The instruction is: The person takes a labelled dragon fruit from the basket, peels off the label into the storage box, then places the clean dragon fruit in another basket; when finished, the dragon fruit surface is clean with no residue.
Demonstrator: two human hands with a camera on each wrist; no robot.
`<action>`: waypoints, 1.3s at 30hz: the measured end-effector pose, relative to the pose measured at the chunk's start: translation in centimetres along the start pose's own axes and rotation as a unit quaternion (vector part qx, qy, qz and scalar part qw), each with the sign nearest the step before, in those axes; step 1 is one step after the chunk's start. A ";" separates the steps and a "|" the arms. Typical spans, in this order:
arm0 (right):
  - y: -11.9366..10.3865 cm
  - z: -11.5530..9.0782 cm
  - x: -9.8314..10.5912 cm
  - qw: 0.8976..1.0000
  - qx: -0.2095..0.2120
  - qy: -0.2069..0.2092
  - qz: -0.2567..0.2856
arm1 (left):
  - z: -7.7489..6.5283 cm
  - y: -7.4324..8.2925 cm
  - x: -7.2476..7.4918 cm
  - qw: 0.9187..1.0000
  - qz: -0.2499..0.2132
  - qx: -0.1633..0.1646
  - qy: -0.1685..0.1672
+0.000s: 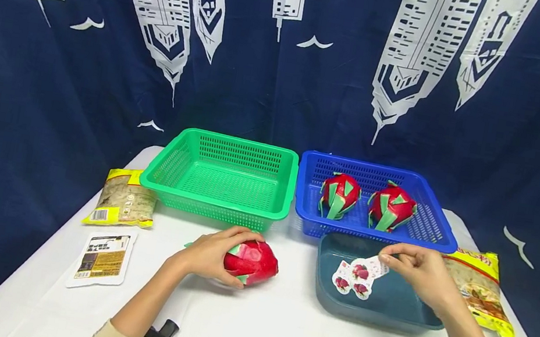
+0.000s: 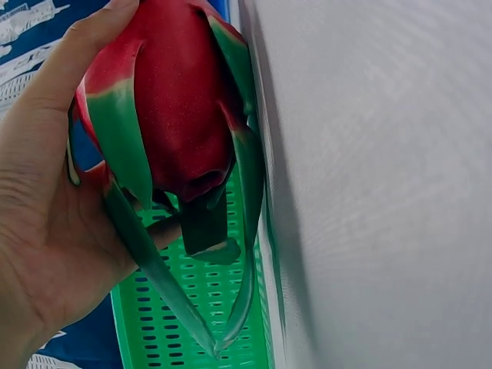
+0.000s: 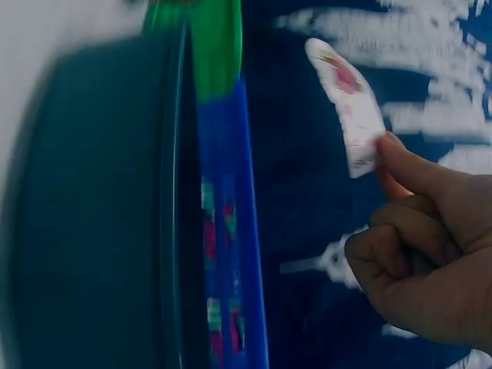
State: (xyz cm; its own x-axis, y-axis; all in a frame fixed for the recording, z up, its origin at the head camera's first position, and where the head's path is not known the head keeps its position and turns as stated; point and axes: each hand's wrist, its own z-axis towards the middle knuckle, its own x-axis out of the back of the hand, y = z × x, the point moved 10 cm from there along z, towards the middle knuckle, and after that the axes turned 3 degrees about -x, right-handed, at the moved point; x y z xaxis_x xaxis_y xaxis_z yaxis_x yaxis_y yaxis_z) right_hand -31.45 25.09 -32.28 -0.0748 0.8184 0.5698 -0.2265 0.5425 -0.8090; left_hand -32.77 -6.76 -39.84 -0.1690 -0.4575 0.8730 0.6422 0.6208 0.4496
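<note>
My left hand grips a red dragon fruit with green leaf tips, low over the white table in front of the green basket. In the left wrist view the thumb lies along the fruit's side and its long green leaves hang past the palm. My right hand pinches a small white label printed with a dragon fruit, thumb and forefinger at one end. It is held over the dark teal tub. Two similar labels show below it, inside the tub's outline.
The green basket stands at the back left, the blue basket beside it with two dragon fruits. A yellow-topped packet and white pouch lie on the left; another yellow packet lies right of the tub.
</note>
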 end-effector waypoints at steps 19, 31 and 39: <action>8.9 3.9 -2.0 0.961 0.045 -0.159 -0.223 | -0.1 -0.1 0.0 1.000 -0.005 0.001 0.000; 11.2 3.0 -2.6 0.956 0.006 -0.151 -0.253 | -0.1 -0.2 -0.2 1.000 -0.006 0.003 0.002; 9.9 2.0 -2.1 0.949 0.042 -0.105 -0.295 | -0.1 -0.3 -0.1 1.000 -0.010 0.005 0.006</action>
State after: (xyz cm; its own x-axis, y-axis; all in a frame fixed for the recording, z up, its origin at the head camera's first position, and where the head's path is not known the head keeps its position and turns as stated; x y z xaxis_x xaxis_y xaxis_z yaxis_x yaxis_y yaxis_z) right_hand -35.49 28.36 -41.23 -0.0995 0.3160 0.9435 -0.3654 0.8704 -0.3301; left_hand -32.87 -6.96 -40.04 -0.1728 -0.4764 0.8620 0.6314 0.6181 0.4682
